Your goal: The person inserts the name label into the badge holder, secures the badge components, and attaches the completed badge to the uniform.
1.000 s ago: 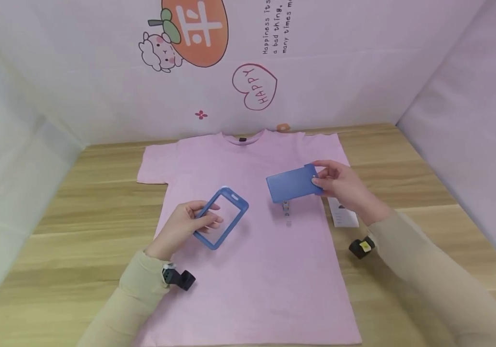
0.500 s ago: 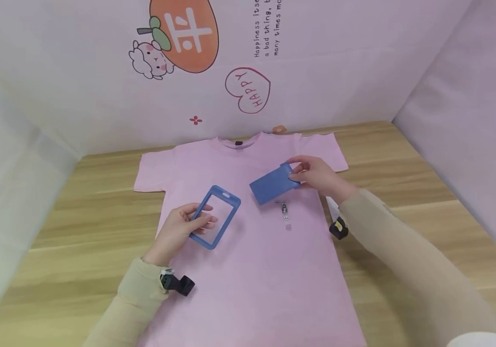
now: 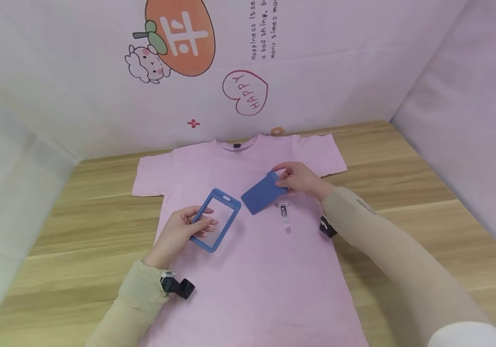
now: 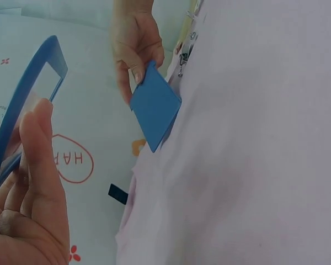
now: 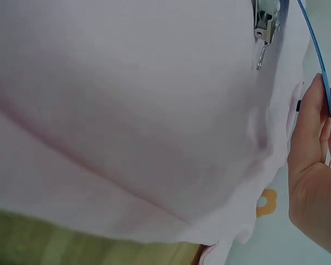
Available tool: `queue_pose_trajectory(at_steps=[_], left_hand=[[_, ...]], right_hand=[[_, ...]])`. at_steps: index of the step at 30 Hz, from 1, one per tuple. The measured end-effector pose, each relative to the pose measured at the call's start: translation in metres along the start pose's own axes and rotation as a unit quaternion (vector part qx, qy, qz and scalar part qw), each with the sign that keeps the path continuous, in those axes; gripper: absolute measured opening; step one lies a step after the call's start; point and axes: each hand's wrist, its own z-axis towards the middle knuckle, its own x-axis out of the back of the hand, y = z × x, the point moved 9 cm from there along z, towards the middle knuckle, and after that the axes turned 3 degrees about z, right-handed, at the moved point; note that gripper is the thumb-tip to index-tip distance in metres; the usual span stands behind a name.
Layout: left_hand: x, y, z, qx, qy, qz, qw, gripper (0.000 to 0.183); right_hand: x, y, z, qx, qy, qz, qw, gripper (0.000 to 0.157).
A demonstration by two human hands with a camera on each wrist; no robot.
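My left hand (image 3: 177,235) holds a blue badge holder frame (image 3: 227,227) by its left side, the fingers showing through its window. A slot is cut in the frame's top end. My right hand (image 3: 303,180) pinches a flat blue badge cover panel (image 3: 260,196) by one end, tilted, just right of the frame and apart from it. In the left wrist view the panel (image 4: 155,105) shows its broad face; in the right wrist view the panel (image 5: 315,47) appears edge-on. A metal badge clip with a clear strap (image 3: 284,211) is on the shirt below the right hand.
A pink T-shirt (image 3: 252,289) lies spread on the wooden table (image 3: 79,231), collar away from me. A printed white cloth (image 3: 317,67) stands behind it, with pale cloth at both sides. Each wrist wears a small black camera, such as the left wrist camera (image 3: 178,286).
My right hand has moved left with the panel, closer to the frame, and the panel has tilted. The left hand has barely moved. A white card at the right is now out of sight.
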Motion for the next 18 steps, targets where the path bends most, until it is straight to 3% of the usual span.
queue_pose_trajectory(at_steps=[18], left_hand=[[-0.007,0.002,0.000,-0.002,-0.008,0.012,0.9999,0.035]], right_hand=[[-0.008,0.003,0.014,0.012,-0.025,-0.104,0.994,0.042]])
